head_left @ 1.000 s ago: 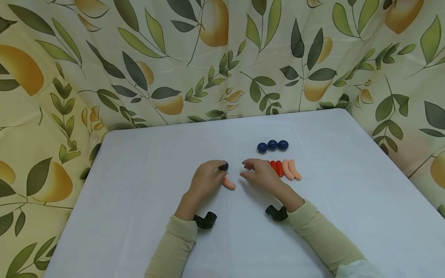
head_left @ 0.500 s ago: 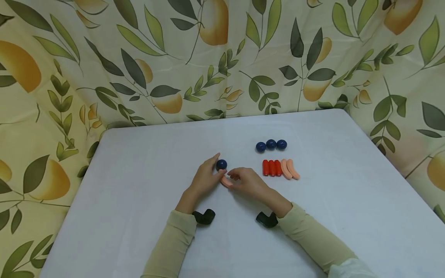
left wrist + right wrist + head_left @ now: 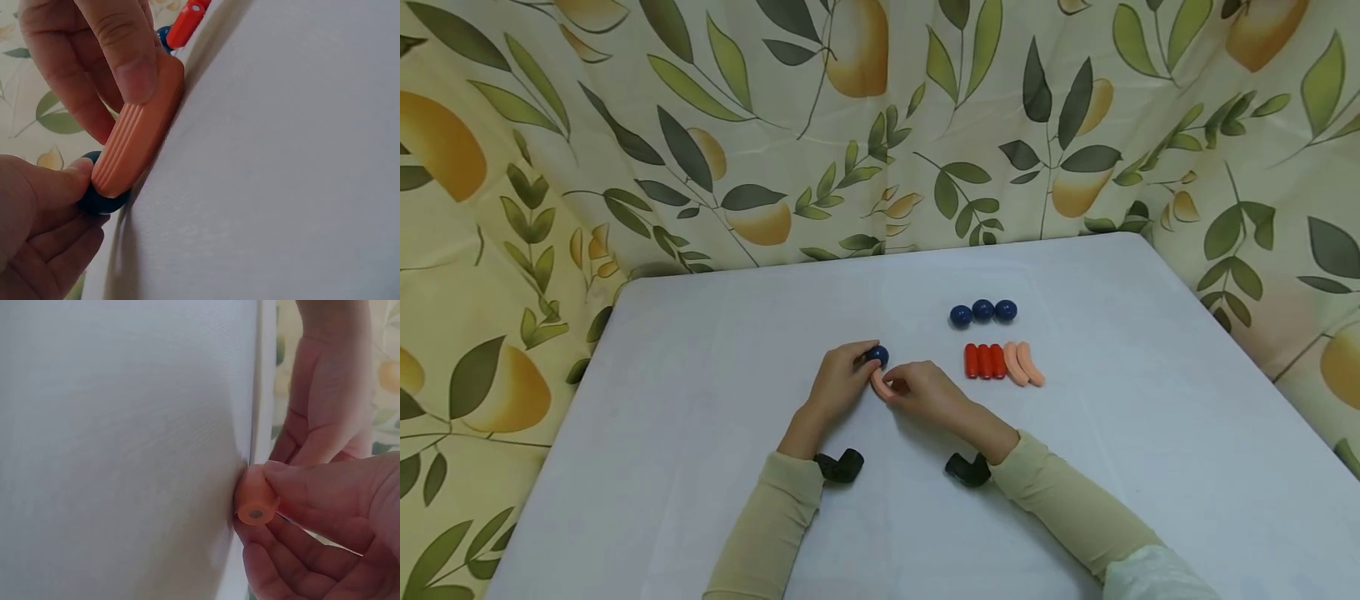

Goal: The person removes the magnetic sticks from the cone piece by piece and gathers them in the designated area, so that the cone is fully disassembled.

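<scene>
In the head view my left hand holds a glossy dark blue ball between thumb and fingers. Thumb and fingers of my right hand pinch a curved, light orange magnetic rod. One end of that ribbed rod meets the ball in the left wrist view, close to the left thumb. Whether the two are joined cannot be told. A round metallic spot shows on the other end of the rod in the right wrist view.
To the right lie several red rods side by side, then two curved orange rods. Behind them, three blue balls sit in a row on the white table. A patterned curtain hangs behind.
My right hand has come left and down from beside the red rods to the curved orange rod and now pinches it. My left hand stays around the ball, its fingers briefly spread, then closer again.
</scene>
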The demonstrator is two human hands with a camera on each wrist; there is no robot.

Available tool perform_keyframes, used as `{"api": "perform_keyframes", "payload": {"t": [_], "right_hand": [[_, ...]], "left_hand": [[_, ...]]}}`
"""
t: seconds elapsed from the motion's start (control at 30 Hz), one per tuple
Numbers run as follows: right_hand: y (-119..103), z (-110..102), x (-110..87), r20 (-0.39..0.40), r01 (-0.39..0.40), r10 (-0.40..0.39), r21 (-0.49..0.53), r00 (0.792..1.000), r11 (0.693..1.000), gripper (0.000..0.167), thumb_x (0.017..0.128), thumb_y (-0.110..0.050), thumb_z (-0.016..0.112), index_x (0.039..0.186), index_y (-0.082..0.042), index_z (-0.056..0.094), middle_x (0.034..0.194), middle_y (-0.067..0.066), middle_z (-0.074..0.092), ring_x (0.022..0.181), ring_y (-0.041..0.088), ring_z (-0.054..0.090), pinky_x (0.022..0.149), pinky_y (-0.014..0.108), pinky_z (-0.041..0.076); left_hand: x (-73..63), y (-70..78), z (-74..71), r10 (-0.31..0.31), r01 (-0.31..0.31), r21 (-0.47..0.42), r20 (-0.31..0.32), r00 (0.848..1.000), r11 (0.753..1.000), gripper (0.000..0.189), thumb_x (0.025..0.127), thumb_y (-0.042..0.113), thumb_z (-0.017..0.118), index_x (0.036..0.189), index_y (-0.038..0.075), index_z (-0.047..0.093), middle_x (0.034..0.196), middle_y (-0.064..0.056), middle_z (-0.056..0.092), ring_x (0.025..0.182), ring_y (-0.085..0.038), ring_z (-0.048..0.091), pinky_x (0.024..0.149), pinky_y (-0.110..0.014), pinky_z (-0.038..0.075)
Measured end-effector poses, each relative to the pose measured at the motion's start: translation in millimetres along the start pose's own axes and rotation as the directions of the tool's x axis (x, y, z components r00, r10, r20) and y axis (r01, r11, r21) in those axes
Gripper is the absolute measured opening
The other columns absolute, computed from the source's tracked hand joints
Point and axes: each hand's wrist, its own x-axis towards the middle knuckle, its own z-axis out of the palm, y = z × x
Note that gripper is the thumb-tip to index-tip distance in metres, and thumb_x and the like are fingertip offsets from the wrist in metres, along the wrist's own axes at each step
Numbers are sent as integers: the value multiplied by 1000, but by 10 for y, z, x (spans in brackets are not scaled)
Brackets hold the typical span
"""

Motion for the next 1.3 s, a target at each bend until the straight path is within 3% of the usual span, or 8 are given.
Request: {"api": "perform_keyframes", "payload": {"t": [0.23, 0.5, 0.6, 0.73, 0.83, 0.93, 1.07, 1.3], "right_hand": [[47, -87, -73, -39, -64, 63, -19, 997, 998, 15, 84, -7, 65, 95, -2, 72, 87, 6, 69, 80, 19, 61, 76, 34, 50], [192, -210, -268, -75, -92, 93, 25, 993, 995, 17, 83, -5, 65, 98, -4, 73, 89, 4, 69, 80, 17, 60, 74, 32, 50], [263, -289, -364, -121, -105, 108, 27, 987, 994, 12, 85, -9, 64, 90, -10, 75, 79, -2, 67, 74, 13, 58, 68, 30, 48], [379, -427, -511, -213, -139, 132, -19, 968, 990, 14, 85, -17, 65, 77, -11, 74, 65, -2, 62, 68, 17, 57, 56, 29, 42], [482, -555, -637, -248, -169, 156, -30, 956, 985, 11, 82, -12, 69, 86, -3, 74, 74, 5, 67, 74, 23, 60, 62, 35, 49], [581, -687, -759, -258, -194, 185, -9, 948, 981, 23, 80, -5, 70, 100, 5, 69, 90, 14, 68, 83, 27, 63, 74, 41, 50], [713, -849, -888, -288, -261, 256, 24, 923, 965, 28, 82, -7, 68, 105, 8, 65, 99, 20, 65, 87, 32, 62, 75, 44, 50], [989, -1039, -1064, -307, -365, 366, 65, 878, 929, 33, 84, -13, 66, 108, 11, 62, 96, 23, 65, 88, 36, 62, 74, 45, 50]], "left_hand": [[164, 122, 41, -22, 21, 29, 29, 999, 999, 31, 87, 8, 63, 117, 0, 62, 115, -13, 61, 111, -24, 54, 92, -35, 42], [336, 132, 137, -85, 85, 12, 25, 996, 996, 32, 88, 11, 63, 119, 3, 62, 117, -10, 61, 112, -20, 53, 92, -32, 42], [362, 141, 171, -79, 79, 7, 41, 996, 997, 32, 87, 11, 63, 119, 3, 62, 117, -11, 61, 111, -20, 54, 91, -32, 42], [398, 149, 239, -75, 75, -6, 32, 997, 997, 32, 87, 11, 65, 118, 4, 63, 116, -10, 61, 111, -18, 54, 91, -30, 43], [440, 174, 299, -79, 80, -20, 20, 997, 997, 32, 87, 11, 64, 118, 4, 63, 116, -9, 61, 112, -18, 53, 92, -29, 42], [491, 217, 360, -94, 94, -24, 15, 995, 995, 32, 87, 11, 64, 119, 4, 62, 118, -9, 60, 114, -18, 52, 93, -29, 41], [566, 265, 448, -96, 96, -1, 6, 995, 995, 33, 88, 12, 62, 120, 6, 61, 119, -7, 60, 114, -17, 51, 93, -29, 41], [657, 351, 540, -73, 73, 65, -6, 997, 995, 32, 88, 13, 63, 119, 6, 62, 117, -6, 61, 113, -16, 53, 93, -27, 41]]}}
